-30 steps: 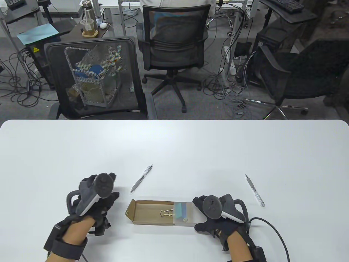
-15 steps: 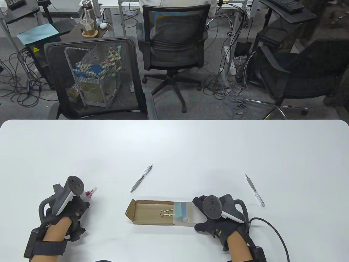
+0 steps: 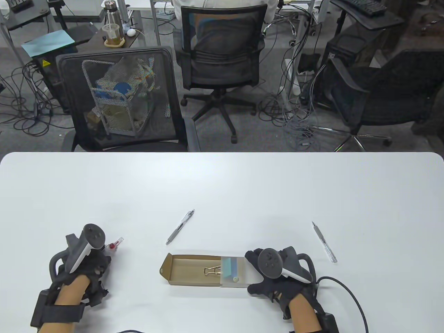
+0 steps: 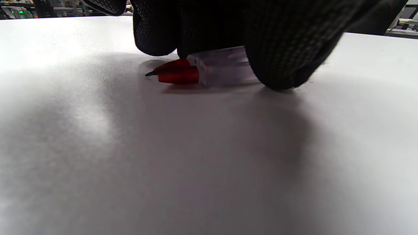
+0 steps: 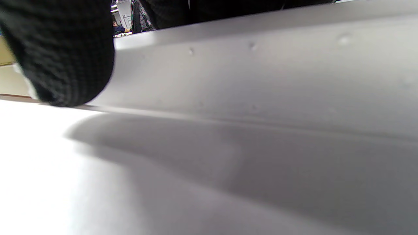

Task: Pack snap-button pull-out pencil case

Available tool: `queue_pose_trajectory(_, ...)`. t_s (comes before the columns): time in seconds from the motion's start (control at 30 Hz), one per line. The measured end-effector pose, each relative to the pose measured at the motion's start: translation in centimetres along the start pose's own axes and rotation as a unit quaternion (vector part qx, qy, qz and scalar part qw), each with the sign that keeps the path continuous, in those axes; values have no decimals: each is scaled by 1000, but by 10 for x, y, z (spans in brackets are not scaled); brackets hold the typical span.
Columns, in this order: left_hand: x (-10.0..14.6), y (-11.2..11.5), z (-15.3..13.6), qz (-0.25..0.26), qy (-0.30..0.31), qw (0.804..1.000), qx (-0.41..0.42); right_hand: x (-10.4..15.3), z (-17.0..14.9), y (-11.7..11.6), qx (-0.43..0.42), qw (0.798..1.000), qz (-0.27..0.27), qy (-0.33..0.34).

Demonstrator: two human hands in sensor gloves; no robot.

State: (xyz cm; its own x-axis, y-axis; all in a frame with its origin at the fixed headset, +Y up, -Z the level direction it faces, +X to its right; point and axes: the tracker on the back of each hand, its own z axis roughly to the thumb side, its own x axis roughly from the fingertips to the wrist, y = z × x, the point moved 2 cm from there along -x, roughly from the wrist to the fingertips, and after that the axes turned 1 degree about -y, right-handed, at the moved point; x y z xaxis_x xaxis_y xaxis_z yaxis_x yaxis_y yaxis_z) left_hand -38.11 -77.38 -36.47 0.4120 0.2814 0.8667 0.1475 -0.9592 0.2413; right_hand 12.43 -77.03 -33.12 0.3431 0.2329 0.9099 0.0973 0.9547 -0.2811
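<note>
The pencil case lies near the front middle of the table, its brown tray (image 3: pixel 189 272) pulled out to the left of the white sleeve (image 3: pixel 237 282). A gold binder clip (image 3: pixel 212 270) lies in the tray. My right hand (image 3: pixel 256 274) grips the sleeve's right end; the sleeve wall fills the right wrist view (image 5: pixel 261 71). My left hand (image 3: pixel 102 256) is at the front left, its fingers closed over a clear pen with a red tip (image 3: pixel 116 243) that lies on the table. The left wrist view shows the fingers (image 4: pixel 281 49) on that pen (image 4: pixel 202 70).
A grey click pen (image 3: pixel 180 227) lies just behind the tray. A slim silver pen-like tool (image 3: pixel 324 242) lies to the right of my right hand. A cable (image 3: pixel 350 295) trails from the right wrist. Office chairs stand beyond the table's far edge.
My left hand has moved from beside the tray to the left and nearer me, down onto the red-tipped pen. In the last half second it barely moved. The right hand and case are still.
</note>
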Motion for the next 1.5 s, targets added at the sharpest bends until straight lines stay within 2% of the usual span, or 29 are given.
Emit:
queue_pose_trajectory(0.13,2,-2,1,4,7,1000,5,0,0,0,-1,1000,0,0)
queue_pose_trajectory(0.3,24,-27,21,47,65,997,15,0,0,0,-1,1000,1,1)
queue_pose_trajectory(0.4,52,-52,47,88,122,989,9,0,0,0,-1,1000,1,1)
queue_pose_trajectory(0.5,89,-72,82,135,189,973,-14,0,0,0,-1,1000,1,1)
queue_pose_trajectory(0.63,131,-77,129,159,264,949,-59,0,0,0,0,1000,1,0)
queue_pose_trajectory(0.7,145,-73,151,154,291,941,-76,0,0,0,-1,1000,1,0)
queue_pose_trajectory(0.83,164,-50,195,140,325,925,-137,0,0,-1,-1,1000,0,1)
queue_pose_trajectory(1.0,164,-16,227,134,324,912,-214,0,0,-1,-2,1000,1,2)
queue_pose_trajectory(1.2,156,14,242,123,319,905,-253,0,-1,-1,-3,1000,1,2)
queue_pose_trajectory(1.5,156,33,249,146,324,897,-261,0,-1,-1,-3,1000,2,3)
